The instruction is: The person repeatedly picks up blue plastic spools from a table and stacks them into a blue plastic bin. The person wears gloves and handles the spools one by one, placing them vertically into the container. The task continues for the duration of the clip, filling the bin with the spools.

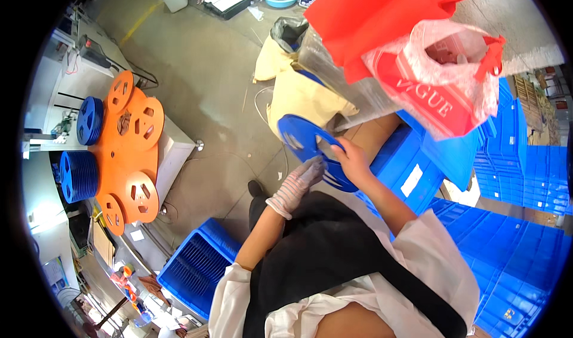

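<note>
A blue plastic reel disc (pixel 292 126) with cut-out openings is tilted in front of my body, between my two hands. My right hand (pixel 353 162), bare, grips its right side with the thumb lying over the edge. Wearing a striped knitted glove, my left hand (pixel 298 186) has its fingers closed at the disc's middle. What the left fingertips pinch there, apart from the disc, is too small to make out. Both hands partly cover the disc's lower half.
At left, an orange turntable (pixel 110 144) carries round orange plates, with stacked blue discs (pixel 79 177) beside it. A blue crate (pixel 197 266) stands lower left. Stacked blue crates (pixel 507 248) fill the right. A red bag (pixel 352 33), printed bag (pixel 436 93) and yellow sack (pixel 304 102) lie ahead.
</note>
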Demonstrator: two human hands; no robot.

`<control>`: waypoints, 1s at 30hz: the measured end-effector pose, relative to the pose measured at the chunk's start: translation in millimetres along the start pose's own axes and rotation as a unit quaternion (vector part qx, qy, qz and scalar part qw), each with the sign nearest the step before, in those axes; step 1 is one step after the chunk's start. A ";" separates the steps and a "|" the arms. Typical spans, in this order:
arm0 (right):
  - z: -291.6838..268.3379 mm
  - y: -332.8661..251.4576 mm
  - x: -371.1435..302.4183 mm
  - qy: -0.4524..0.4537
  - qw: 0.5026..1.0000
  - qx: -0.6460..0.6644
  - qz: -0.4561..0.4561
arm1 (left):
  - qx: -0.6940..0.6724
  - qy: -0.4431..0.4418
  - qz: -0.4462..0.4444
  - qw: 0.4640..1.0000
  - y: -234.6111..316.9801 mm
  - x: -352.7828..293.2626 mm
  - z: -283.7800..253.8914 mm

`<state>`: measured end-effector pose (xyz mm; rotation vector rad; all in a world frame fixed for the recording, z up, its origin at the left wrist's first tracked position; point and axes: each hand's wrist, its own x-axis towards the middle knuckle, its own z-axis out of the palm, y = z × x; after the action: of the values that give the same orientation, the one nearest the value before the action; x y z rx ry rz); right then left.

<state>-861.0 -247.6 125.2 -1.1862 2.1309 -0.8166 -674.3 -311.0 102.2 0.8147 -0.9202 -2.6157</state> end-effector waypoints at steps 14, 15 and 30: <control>-2.6 18.5 205.8 0.235 0.944 -0.105 -0.205 | 0.815 0.114 0.161 0.545 81.8 343.2 -144.7; 1.1 16.3 221.5 0.235 0.950 -0.106 -0.177 | 0.835 0.095 0.114 0.530 82.3 364.6 -161.0; 60.4 155.6 389.3 0.202 0.955 -0.186 -0.112 | 0.836 -0.136 -0.029 0.530 107.7 331.4 -200.4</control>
<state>-1075.8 -536.8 -97.5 -1.5880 2.6003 -0.8343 -821.7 -626.6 -98.5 0.5217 -3.4552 -0.9443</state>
